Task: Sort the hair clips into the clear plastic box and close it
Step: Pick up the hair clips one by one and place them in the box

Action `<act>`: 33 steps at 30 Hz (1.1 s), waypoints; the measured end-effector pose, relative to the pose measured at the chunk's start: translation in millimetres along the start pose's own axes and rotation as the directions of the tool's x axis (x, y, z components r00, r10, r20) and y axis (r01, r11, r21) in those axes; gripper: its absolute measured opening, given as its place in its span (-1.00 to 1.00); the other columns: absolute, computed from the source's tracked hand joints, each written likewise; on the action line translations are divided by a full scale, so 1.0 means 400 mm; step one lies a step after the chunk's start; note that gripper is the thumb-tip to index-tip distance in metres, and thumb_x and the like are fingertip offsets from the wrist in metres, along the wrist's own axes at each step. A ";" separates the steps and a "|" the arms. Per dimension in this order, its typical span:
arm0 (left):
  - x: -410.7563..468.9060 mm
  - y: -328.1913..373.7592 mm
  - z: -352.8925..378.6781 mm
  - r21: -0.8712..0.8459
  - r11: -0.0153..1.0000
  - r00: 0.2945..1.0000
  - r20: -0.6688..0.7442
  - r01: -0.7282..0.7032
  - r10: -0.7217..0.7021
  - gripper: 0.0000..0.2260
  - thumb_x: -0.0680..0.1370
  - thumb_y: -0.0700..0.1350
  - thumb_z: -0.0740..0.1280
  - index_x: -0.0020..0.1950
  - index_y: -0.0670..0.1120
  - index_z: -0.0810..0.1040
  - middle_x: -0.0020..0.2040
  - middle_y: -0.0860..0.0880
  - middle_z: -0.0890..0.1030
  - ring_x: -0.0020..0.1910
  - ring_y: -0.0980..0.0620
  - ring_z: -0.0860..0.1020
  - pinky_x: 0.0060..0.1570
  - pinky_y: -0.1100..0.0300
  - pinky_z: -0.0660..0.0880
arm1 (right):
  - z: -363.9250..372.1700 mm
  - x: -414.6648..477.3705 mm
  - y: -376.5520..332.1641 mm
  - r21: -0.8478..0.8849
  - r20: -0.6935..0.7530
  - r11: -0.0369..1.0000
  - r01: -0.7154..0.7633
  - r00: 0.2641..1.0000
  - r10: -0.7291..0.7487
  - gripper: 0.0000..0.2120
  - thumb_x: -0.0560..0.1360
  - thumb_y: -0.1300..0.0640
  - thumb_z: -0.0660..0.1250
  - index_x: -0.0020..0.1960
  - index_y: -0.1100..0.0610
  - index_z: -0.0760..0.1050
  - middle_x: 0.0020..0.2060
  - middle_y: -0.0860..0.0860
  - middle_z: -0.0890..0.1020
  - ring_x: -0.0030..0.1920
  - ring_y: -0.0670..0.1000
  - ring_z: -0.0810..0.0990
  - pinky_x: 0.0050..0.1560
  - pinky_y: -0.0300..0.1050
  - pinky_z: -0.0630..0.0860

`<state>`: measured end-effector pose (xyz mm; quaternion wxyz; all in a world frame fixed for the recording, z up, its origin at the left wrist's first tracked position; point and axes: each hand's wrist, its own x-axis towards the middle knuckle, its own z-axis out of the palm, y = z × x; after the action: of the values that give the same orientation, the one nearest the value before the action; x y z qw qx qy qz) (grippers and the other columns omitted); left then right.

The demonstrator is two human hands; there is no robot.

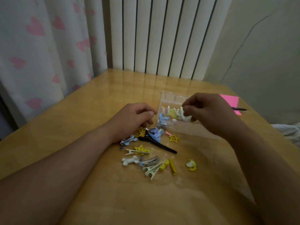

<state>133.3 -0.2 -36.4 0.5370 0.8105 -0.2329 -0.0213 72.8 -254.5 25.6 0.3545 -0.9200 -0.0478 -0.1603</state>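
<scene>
- Worktop (97,111): pale wood with a glossy surface.
- Clear plastic box (170,99): stands open right of centre, towards the far side of the worktop. It holds several clips, white ones standing upright next to yellow and blue ones.
- Right hand (209,111): hovers over the box with fingers curled. Thumb and forefinger pinch the top of a white clip (181,111) that stands inside the box.
- Left hand (134,117): just left of the box, fingers bent down onto the far edge of the loose pile. I cannot tell whether it holds a clip.
- Loose hair clips lie on the worktop, near side of the box:
  - long black clip (159,143), lying diagonally
  - yellow star clip (174,138), just beside the black one
  - blue bone clip (128,140)
  - white bone clip (130,160)
  - yellow bar clip (172,166)
  - yellow moon-shaped clip (192,165), apart to the right
- Pink notepad (231,101) with a pen (239,109) across it, at the right edge of the worktop.
</scene>
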 end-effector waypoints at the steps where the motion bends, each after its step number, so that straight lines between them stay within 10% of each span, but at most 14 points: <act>1: 0.000 0.000 0.000 0.003 1.000 1.000 0.002 0.001 -0.001 -0.85 0.69 -0.08 0.34 0.16 0.01 0.71 -0.07 -0.04 0.75 -0.10 0.04 0.68 0.08 0.05 0.62 | -0.018 -0.007 -0.008 -0.019 0.067 0.999 0.027 0.997 -0.026 -0.96 0.59 0.12 0.45 0.00 -0.01 0.67 -0.24 -0.09 0.74 -0.27 -0.17 0.69 -0.25 -0.29 0.56; 8: 0.000 0.004 -0.002 -0.009 1.000 1.000 -0.005 0.011 -0.011 -0.84 0.70 -0.11 0.33 0.15 0.00 0.71 -0.07 -0.07 0.75 -0.14 0.08 0.65 -0.05 0.20 0.57 | -0.079 -0.041 -0.042 -0.273 0.690 0.959 0.079 0.710 0.138 -0.91 0.56 0.04 0.50 0.02 -0.14 0.65 -0.20 -0.20 0.71 -0.25 -0.19 0.65 -0.22 -0.26 0.58; 13: -0.002 0.005 -0.003 -0.005 1.000 1.000 -0.007 0.005 -0.005 -0.82 0.70 -0.15 0.31 0.15 -0.02 0.71 -0.06 -0.09 0.75 -0.16 0.09 0.64 -0.11 0.30 0.56 | -0.058 -0.064 -0.076 -0.396 0.796 0.915 0.078 0.526 0.300 -0.74 0.47 -0.06 0.58 0.10 -0.16 0.60 -0.12 -0.14 0.66 -0.21 -0.17 0.63 -0.25 -0.25 0.56; 27: 0.000 0.007 -0.001 -0.019 1.000 1.000 -0.002 0.004 -0.004 -0.82 0.70 -0.13 0.31 0.16 -0.01 0.72 -0.06 -0.08 0.75 -0.13 0.06 0.66 -0.12 0.36 0.55 | -0.044 -0.067 -0.089 -0.463 0.653 0.874 0.144 0.722 0.227 -0.88 0.62 0.04 0.36 0.00 0.03 0.66 -0.18 0.00 0.75 -0.21 -0.05 0.75 -0.19 -0.12 0.71; 33: 0.000 0.006 0.003 -0.026 1.000 1.000 0.003 0.010 -0.010 -0.82 0.70 -0.15 0.31 0.15 -0.03 0.71 -0.06 -0.09 0.75 -0.13 0.05 0.65 -0.11 0.35 0.56 | -0.037 -0.004 -0.009 -0.160 0.017 0.986 0.057 0.998 -0.055 -0.93 0.60 0.06 0.45 0.05 -0.02 0.70 -0.15 -0.17 0.68 -0.14 -0.19 0.63 -0.15 -0.26 0.53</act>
<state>132.2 -1.8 -34.7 0.5472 0.8045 -0.2293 -0.0281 66.7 -261.7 37.8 0.2745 -0.9448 -0.0628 -0.1675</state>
